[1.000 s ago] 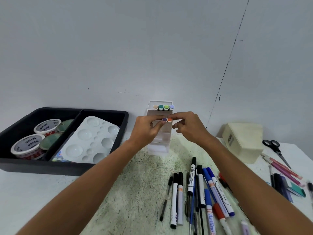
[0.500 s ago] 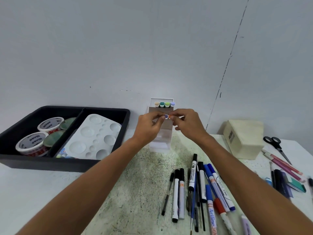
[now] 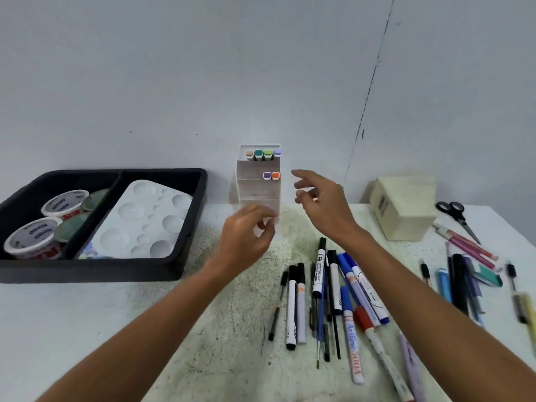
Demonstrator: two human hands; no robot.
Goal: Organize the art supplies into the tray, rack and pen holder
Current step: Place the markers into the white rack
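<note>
Now both hands hung free of the rack (image 3: pixel 258 187): left hand (image 3: pixel 246 239) loosely curled, right hand (image 3: pixel 322 201) spread, neither holding anything; purple marker (image 3: pixel 266 175) and orange marker (image 3: pixel 275 176) sat slotted

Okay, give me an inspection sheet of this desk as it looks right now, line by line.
Surface: white table, speckled with dark stains.
Job's things: white rack holds six markers; black tray holds a palette and tubs; loose pens lie in front.
Clutter: scissors, cream box.
Hands: left hand and right hand both empty, near the rack.
Cables: nothing seen.
Surroundings: plain grey wall.
</note>
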